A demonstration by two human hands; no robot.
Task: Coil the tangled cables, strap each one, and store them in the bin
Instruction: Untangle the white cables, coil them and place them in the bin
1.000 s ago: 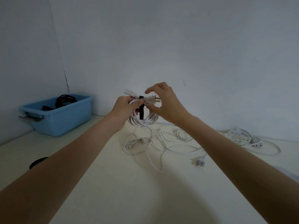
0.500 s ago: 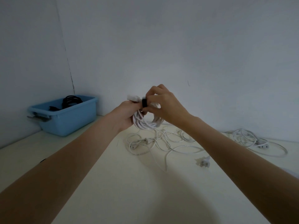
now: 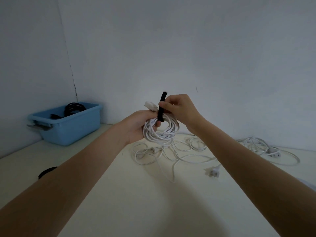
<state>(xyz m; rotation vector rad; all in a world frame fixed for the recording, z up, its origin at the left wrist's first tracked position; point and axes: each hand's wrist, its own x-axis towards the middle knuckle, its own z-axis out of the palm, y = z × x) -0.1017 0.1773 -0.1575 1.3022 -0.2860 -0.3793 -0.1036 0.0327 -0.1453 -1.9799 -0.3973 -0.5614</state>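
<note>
A coiled white cable [image 3: 161,132] is held above the table, gripped on its left side by my left hand [image 3: 137,125]. A black strap [image 3: 161,108] runs over the coil's top and stands upright; my right hand [image 3: 181,108] pinches it just above the coil. A white plug end [image 3: 150,105] pokes out at the top left of the coil. A blue bin [image 3: 68,124] sits at the far left with a coiled black cable [image 3: 74,107] inside. Loose white cables [image 3: 179,151] lie tangled on the table below the coil.
Another white cable bundle [image 3: 261,146] lies at the right by the wall. A white plug [image 3: 212,171] rests on the table near my right forearm. A dark object [image 3: 47,171] shows beside my left forearm. Walls close the back and the left side.
The strap, wrapped close against the coil half a second ago, now stands pulled upward in my right hand. The coil sits slightly lower in my left hand.
</note>
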